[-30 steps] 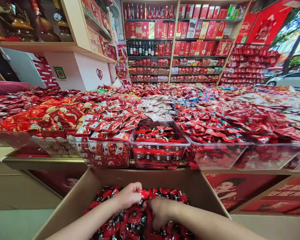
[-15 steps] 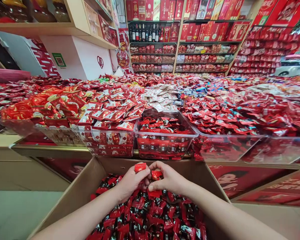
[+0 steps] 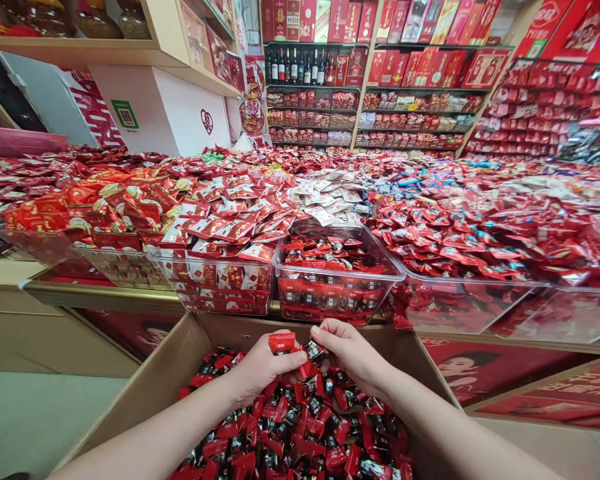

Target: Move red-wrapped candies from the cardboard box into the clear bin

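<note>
My left hand is closed around red wrapped candies, one of them standing up above the fingers. Close beside it, my right hand pinches a black and red candy between thumb and fingers. Both hands are over an open cardboard box that holds many loose red and black candies. Just beyond the box stands a clear plastic bin, with similar candies in upright rows at its front and a looser layer further back.
Heaped clear bins of packets flank the middle bin on the left, and more red packets on the right. Shelves with bottles and red boxes stand behind. A cabinet front lies right of the cardboard box.
My right hand has turned, and its fingers now pinch the candy higher up, with more of its black part showing. The view has shifted slightly, moving the bins a little rightward.
</note>
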Demonstrator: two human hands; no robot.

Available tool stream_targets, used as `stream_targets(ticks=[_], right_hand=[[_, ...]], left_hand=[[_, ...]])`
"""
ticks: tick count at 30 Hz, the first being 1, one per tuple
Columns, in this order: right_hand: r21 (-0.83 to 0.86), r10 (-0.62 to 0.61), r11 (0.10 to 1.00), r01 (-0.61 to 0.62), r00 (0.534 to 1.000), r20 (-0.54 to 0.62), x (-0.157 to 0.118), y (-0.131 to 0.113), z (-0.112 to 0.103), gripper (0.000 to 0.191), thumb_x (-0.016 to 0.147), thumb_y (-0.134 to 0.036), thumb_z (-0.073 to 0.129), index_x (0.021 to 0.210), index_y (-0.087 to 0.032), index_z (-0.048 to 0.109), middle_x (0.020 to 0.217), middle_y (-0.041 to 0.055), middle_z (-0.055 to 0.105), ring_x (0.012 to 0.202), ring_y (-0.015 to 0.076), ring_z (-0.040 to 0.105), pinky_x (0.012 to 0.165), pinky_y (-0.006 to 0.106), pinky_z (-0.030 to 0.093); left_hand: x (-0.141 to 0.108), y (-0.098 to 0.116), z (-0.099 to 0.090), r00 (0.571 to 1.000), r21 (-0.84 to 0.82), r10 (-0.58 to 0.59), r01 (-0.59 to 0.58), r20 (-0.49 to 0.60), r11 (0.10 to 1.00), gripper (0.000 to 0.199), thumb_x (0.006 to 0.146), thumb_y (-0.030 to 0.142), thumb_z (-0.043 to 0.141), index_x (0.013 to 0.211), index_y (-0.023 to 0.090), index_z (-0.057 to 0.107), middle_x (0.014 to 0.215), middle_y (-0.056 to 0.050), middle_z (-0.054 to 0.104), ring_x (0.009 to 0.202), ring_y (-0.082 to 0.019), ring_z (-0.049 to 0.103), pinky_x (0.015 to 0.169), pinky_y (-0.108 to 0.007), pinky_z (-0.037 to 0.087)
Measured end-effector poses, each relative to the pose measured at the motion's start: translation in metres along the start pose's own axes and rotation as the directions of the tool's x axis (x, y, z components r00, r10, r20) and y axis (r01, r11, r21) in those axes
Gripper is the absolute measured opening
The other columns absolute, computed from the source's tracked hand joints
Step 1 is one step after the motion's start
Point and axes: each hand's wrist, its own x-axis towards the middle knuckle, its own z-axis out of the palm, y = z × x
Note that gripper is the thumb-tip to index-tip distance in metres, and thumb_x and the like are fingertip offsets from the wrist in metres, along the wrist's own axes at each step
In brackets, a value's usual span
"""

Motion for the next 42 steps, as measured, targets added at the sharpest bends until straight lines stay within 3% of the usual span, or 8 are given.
stream_targets(ticks=[2, 5, 11, 16, 19, 26, 34, 42], right_hand=[[-0.317, -0.076, 0.947, 0.06, 0.996, -0.04, -0.007, -0.008, -0.002, 0.024, 0.073, -0.042, 0.041, 0.071, -0.018, 0.044, 0.062, -0.0007, 0.05, 0.055, 0.0111, 0.048, 0.052, 0.025, 0.041], [-0.725, -0.345, 0.662, 0.19, 0.936, -0.07, -0.025, -0.036, -0.005, 0.019, 0.074, -0.033, 0.043, 0.084, -0.02, 0.051, 0.077, 0.0041, 0.056, 0.071, 0.0157, 0.051, 0.064, 0.028, 0.04], [-0.886, -0.662, 0.335, 0.32, 0.749, 0.02, -0.017, -0.124, -0.019, 0.019, 0.075, -0.028, 0.042, 0.081, -0.02, 0.058, 0.08, 0.004, 0.059, 0.075, 0.0158, 0.052, 0.068, 0.027, 0.038], [-0.888, -0.324, 0.377, 0.262, 0.936, 0.139, 0.044, -0.152, -0.032, 0.018, 0.065, -0.03, 0.052, 0.074, -0.018, 0.063, 0.071, 0.0024, 0.061, 0.063, 0.0128, 0.052, 0.058, 0.024, 0.039], [-0.902, -0.164, 0.376, 0.211, 0.973, 0.16, 0.069, -0.151, -0.031, 0.022, 0.06, -0.034, 0.056, 0.072, -0.017, 0.063, 0.066, 0.0024, 0.061, 0.058, 0.0125, 0.051, 0.052, 0.023, 0.037], [-0.905, -0.113, 0.367, 0.215, 0.976, 0.186, 0.079, -0.15, -0.024, 0.013, 0.058, -0.027, 0.055, 0.063, -0.016, 0.059, 0.058, 0.0001, 0.056, 0.053, 0.0099, 0.046, 0.047, 0.021, 0.034], [-0.825, -0.342, 0.479, 0.299, 0.929, 0.139, 0.087, -0.164, -0.045, 0.011, 0.065, -0.026, 0.051, 0.068, -0.016, 0.052, 0.065, 0.0013, 0.056, 0.057, 0.0095, 0.045, 0.05, 0.021, 0.035], [-0.782, -0.221, 0.521, 0.343, 0.939, 0.264, 0.075, -0.159, -0.039, 0.008, 0.065, -0.024, 0.051, 0.069, -0.017, 0.052, 0.064, -0.0005, 0.054, 0.055, 0.0081, 0.042, 0.049, 0.02, 0.034]], left_hand=[[-0.002, -0.002, -0.001, 0.999, 0.012, 0.013, -0.012, -0.029, 1.0, 0.024, 0.064, 0.036, 0.055, 0.068, 0.015, 0.045, 0.056, 0.003, 0.054, 0.052, -0.01, 0.05, 0.052, -0.023, 0.039], [-0.003, -0.009, -0.003, 0.997, 0.051, 0.033, -0.029, -0.071, 0.998, 0.023, 0.064, 0.036, 0.055, 0.067, 0.015, 0.046, 0.055, 0.004, 0.052, 0.052, -0.01, 0.049, 0.051, -0.022, 0.038], [0.0, -0.019, -0.004, 0.984, 0.155, 0.095, -0.072, -0.147, 0.985, 0.021, 0.064, 0.034, 0.055, 0.068, 0.015, 0.048, 0.06, 0.004, 0.051, 0.056, -0.01, 0.049, 0.057, -0.022, 0.037], [0.0, -0.021, -0.005, 0.99, 0.066, 0.056, -0.048, -0.128, 0.997, 0.022, 0.063, 0.033, 0.056, 0.068, 0.015, 0.045, 0.062, 0.004, 0.048, 0.056, -0.009, 0.048, 0.055, -0.022, 0.038], [0.0, -0.023, -0.007, 0.99, 0.055, 0.057, -0.051, -0.132, 0.997, 0.021, 0.064, 0.032, 0.055, 0.069, 0.015, 0.044, 0.062, 0.004, 0.047, 0.055, -0.009, 0.047, 0.055, -0.023, 0.039], [0.0, -0.027, -0.012, 0.984, 0.15, 0.098, -0.076, -0.147, 0.986, 0.02, 0.064, 0.033, 0.053, 0.069, 0.015, 0.045, 0.061, 0.004, 0.048, 0.056, -0.009, 0.046, 0.055, -0.023, 0.037], [0.003, -0.032, -0.015, 0.984, 0.179, 0.089, -0.061, -0.153, 0.982, 0.02, 0.064, 0.034, 0.053, 0.068, 0.017, 0.045, 0.061, 0.005, 0.047, 0.057, -0.01, 0.048, 0.058, -0.024, 0.037], [0.002, -0.032, -0.014, 0.989, 0.185, 0.062, -0.036, -0.133, 0.982, 0.02, 0.065, 0.034, 0.052, 0.069, 0.017, 0.044, 0.061, 0.004, 0.048, 0.055, -0.01, 0.047, 0.055, -0.024, 0.038]])
